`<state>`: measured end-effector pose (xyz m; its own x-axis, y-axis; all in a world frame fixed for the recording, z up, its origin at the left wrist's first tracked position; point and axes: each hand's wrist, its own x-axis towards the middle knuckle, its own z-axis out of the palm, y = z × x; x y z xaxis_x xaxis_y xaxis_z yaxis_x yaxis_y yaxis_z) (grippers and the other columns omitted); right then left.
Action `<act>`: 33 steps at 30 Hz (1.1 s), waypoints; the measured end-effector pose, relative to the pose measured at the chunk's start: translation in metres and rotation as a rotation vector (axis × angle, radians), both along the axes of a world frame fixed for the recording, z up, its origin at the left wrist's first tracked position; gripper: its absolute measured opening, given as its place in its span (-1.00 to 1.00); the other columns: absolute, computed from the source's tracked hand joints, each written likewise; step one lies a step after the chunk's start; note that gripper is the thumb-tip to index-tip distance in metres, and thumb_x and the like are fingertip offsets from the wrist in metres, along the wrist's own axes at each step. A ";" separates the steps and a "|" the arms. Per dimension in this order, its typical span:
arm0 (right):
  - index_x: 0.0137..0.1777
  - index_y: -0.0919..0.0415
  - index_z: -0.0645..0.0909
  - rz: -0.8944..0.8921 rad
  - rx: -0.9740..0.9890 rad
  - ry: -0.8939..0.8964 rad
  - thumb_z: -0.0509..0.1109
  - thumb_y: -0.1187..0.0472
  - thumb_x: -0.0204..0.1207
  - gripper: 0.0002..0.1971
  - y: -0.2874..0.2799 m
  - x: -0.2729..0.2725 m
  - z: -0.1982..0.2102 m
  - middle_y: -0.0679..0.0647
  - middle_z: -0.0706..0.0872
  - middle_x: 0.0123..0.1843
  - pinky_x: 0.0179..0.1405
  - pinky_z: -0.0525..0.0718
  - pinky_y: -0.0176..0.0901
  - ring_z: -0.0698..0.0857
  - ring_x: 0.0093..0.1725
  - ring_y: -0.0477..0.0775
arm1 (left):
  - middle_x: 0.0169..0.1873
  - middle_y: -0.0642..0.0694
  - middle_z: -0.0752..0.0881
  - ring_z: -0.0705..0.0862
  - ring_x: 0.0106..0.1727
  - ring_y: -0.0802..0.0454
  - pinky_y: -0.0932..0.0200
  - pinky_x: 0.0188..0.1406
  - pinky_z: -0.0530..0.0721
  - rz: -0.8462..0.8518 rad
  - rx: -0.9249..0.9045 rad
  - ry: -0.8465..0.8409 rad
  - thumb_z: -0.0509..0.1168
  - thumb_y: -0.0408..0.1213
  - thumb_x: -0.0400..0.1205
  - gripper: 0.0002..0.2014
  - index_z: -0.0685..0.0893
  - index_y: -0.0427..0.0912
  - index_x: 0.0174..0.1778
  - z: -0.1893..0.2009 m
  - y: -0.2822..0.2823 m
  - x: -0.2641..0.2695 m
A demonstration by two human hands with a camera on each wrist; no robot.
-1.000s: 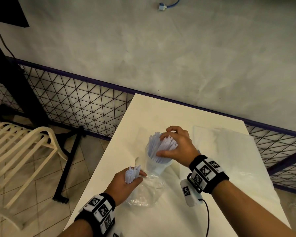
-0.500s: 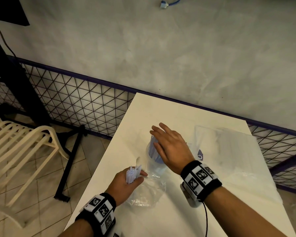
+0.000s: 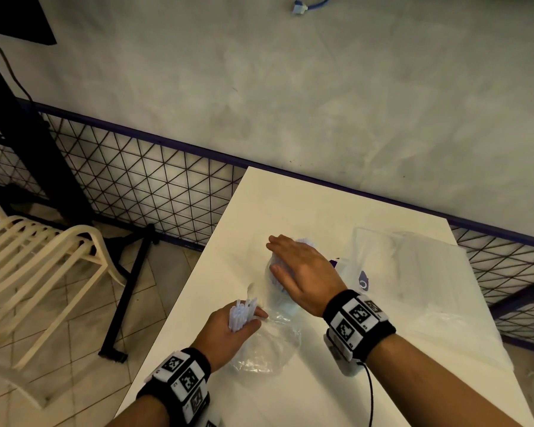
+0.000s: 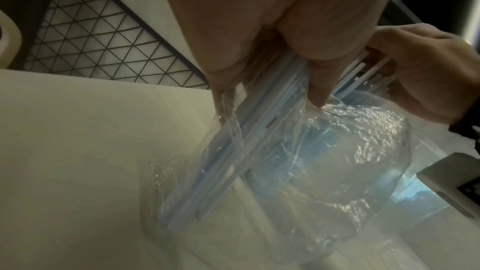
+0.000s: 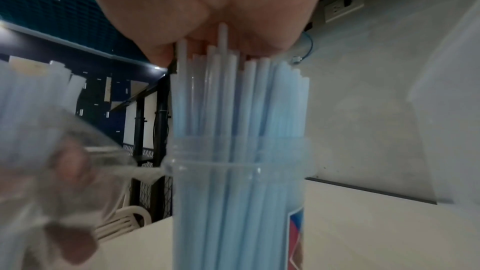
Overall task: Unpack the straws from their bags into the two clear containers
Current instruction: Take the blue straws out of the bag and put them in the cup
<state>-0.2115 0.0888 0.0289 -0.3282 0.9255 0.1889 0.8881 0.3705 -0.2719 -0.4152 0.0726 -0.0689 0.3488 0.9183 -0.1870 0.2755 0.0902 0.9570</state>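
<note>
A clear container stands upright on the white table, packed with pale blue straws. My right hand lies flat on the straw tops, fingers straight, and its palm touches them. To the left and nearer me, my left hand grips a bundle of straws whose ends stick up out of the fist. Their lower part sits inside a crinkled clear bag lying on the table. In the left wrist view my fingers pinch the straws through the bag film.
Large clear plastic bags lie on the table's right half. The table's left edge is close to my left hand; a cream plastic chair stands on the floor beyond it. A mesh fence and grey wall run behind.
My right hand let go of the straws it held over the container and flattened onto their tops; the straws sank lower into the container. My left hand stayed put.
</note>
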 end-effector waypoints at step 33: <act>0.05 0.11 0.72 0.139 -0.144 0.197 0.53 -0.04 0.43 -0.71 -0.039 -0.059 -0.015 0.00 0.75 -0.09 -0.06 0.64 -0.13 0.67 -0.10 0.02 | -0.33 0.11 0.67 0.67 -0.30 0.43 0.46 -0.18 0.59 -0.051 -0.095 -0.189 0.46 -0.21 0.26 -0.77 0.61 -0.06 -0.21 0.010 -0.008 0.006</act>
